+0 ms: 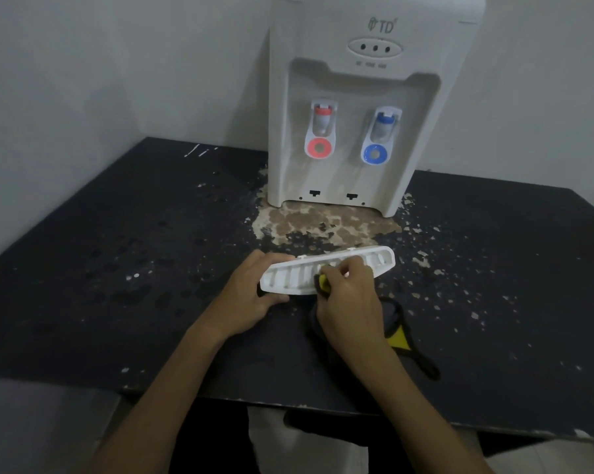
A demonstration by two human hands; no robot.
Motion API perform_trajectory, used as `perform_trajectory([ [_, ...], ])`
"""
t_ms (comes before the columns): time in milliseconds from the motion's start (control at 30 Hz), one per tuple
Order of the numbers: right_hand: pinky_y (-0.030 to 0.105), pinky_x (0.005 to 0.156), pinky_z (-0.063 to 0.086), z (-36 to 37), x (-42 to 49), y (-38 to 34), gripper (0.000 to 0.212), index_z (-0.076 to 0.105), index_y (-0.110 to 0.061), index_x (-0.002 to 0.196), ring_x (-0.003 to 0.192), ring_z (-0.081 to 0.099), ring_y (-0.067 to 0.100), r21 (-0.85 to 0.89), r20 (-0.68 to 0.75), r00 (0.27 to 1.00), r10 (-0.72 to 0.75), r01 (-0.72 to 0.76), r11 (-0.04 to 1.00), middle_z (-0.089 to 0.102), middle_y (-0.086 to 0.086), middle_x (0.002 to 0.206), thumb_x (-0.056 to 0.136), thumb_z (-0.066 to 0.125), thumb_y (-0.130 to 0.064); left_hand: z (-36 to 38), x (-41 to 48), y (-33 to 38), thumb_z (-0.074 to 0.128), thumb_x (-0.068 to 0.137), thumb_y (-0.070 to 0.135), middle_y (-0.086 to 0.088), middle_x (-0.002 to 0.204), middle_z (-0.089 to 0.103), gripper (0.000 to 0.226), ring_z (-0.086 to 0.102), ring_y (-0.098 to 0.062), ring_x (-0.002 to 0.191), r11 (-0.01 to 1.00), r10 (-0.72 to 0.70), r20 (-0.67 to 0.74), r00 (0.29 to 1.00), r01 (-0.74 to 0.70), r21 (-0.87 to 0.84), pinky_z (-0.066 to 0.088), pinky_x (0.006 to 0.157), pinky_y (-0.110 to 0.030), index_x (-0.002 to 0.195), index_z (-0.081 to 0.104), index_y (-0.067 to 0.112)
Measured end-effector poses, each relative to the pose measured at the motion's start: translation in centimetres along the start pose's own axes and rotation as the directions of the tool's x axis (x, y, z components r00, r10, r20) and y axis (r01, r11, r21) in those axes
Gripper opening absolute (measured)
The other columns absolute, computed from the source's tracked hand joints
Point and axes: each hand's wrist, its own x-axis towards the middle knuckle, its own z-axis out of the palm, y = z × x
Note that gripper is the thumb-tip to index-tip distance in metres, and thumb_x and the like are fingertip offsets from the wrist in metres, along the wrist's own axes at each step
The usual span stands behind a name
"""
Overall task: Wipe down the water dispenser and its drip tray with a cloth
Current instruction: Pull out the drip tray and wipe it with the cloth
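The white water dispenser stands at the back of the black table, with a red tap on the left and a blue tap on the right. Its white drip tray is off the machine, tilted up in front of it. My left hand grips the tray's left end, thumb under its near edge. My right hand pinches a dark cloth with yellow patches and presses a fold of it into the tray's ribbed inside. The rest of the cloth trails on the table to the right of my wrist.
The black table is worn, with a patch of peeled surface in front of the dispenser and pale flecks scattered around. White walls meet in a corner behind. The table's front edge runs just below my forearms.
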Motion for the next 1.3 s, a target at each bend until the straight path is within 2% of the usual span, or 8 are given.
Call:
perform_trajectory([
  [233, 0.035, 0.049, 0.045, -0.2, 0.5, -0.3, 0.029, 0.064, -0.001, 0.075, 0.076, 0.052, 0.032, -0.173, 0.080, 0.997, -0.021, 0.034, 0.984, 0.055, 0.020, 0.098, 0.066, 0.076, -0.026, 0.0, 0.0, 0.1, 0.077, 0.073, 0.007, 0.002, 0.100, 0.048, 0.062, 0.051, -0.006, 0.093, 1.000, 0.027, 0.000, 1.000, -0.027, 0.010, 0.038, 0.080, -0.009, 0.121, 0.050, 0.036],
  [433, 0.036, 0.059, 0.051, -0.7, -0.1, 1.3, 0.015, 0.065, -0.002, 0.078, 0.069, 0.052, 0.025, 0.143, 0.082, 0.993, -0.086, 0.074, 0.987, 0.051, 0.009, 0.087, 0.065, 0.072, -0.005, -0.1, -0.3, 0.2, 0.079, 0.070, 0.009, 0.003, 0.103, 0.052, 0.062, 0.053, -0.005, 0.096, 0.996, 0.093, 0.007, 0.996, -0.093, 0.003, 0.040, 0.083, -0.010, 0.122, 0.052, 0.031],
  [533, 0.029, 0.061, 0.049, -0.8, -0.5, 1.6, 0.029, 0.070, -0.003, 0.092, 0.071, 0.058, 0.024, 0.260, 0.002, 1.000, -0.020, 0.019, 0.965, 0.061, 0.009, 0.086, 0.065, 0.074, 0.005, -0.1, -0.3, 0.5, 0.081, 0.070, 0.016, 0.006, 0.114, 0.057, 0.061, 0.053, -0.001, 0.106, 0.995, 0.098, 0.010, 0.995, -0.098, -0.009, 0.038, 0.090, -0.009, 0.124, 0.053, 0.027],
  [600, 0.030, 0.060, 0.050, -0.7, -0.6, 1.6, 0.030, 0.070, -0.002, 0.090, 0.069, 0.059, 0.024, 0.280, -0.015, 1.000, -0.022, 0.025, 0.960, 0.061, 0.009, 0.085, 0.062, 0.072, 0.010, -0.2, -0.4, 0.8, 0.082, 0.069, 0.015, 0.011, 0.120, 0.059, 0.062, 0.052, 0.005, 0.111, 0.996, 0.078, 0.003, 0.997, -0.078, -0.042, 0.037, 0.092, -0.008, 0.124, 0.056, 0.024],
  [733, 0.041, 0.054, 0.051, -0.4, -0.7, 1.1, 0.024, 0.067, -0.001, 0.089, 0.076, 0.052, 0.028, 0.133, 0.089, 0.996, -0.025, 0.013, 0.991, 0.049, 0.010, 0.090, 0.066, 0.061, 0.001, -0.4, -0.4, 1.0, 0.083, 0.067, 0.012, 0.015, 0.118, 0.061, 0.059, 0.054, 0.004, 0.109, 0.994, 0.048, 0.007, 0.999, -0.047, -0.094, 0.042, 0.089, -0.010, 0.120, 0.059, 0.024],
  [900, 0.030, 0.046, 0.039, -0.6, -1.1, 0.7, 0.021, 0.064, -0.007, 0.078, 0.069, 0.050, 0.027, -0.055, 0.085, 0.996, -0.010, 0.015, 0.998, 0.051, 0.011, 0.085, 0.067, 0.072, -0.022, -0.2, -0.5, 1.0, 0.082, 0.068, 0.011, 0.016, 0.117, 0.060, 0.057, 0.056, 0.001, 0.108, 0.993, 0.083, 0.002, 0.997, -0.083, -0.084, 0.045, 0.088, -0.014, 0.119, 0.060, 0.026],
  [1167, 0.036, 0.048, 0.044, 0.0, -1.8, 0.7, 0.021, 0.064, -0.004, 0.080, 0.068, 0.050, 0.030, 0.039, 0.052, 0.999, -0.004, 0.002, 0.999, 0.051, 0.012, 0.081, 0.061, 0.059, -0.010, -0.1, -0.6, 0.8, 0.079, 0.068, 0.006, 0.009, 0.108, 0.060, 0.054, 0.058, -0.005, 0.099, 0.982, 0.171, -0.061, 0.983, -0.175, -0.073, 0.047, 0.080, -0.018, 0.116, 0.061, 0.025],
  [1300, 0.035, 0.046, 0.041, 0.4, -1.7, 0.8, 0.017, 0.062, -0.007, 0.075, 0.064, 0.048, 0.030, 0.011, 0.062, 0.998, 0.017, -0.017, 1.000, 0.049, 0.010, 0.078, 0.058, 0.063, -0.012, 0.0, -0.5, 0.6, 0.077, 0.069, 0.000, 0.007, 0.104, 0.059, 0.054, 0.057, -0.006, 0.094, 0.973, 0.224, -0.087, 0.971, -0.228, -0.042, 0.047, 0.075, -0.018, 0.115, 0.062, 0.023],
])
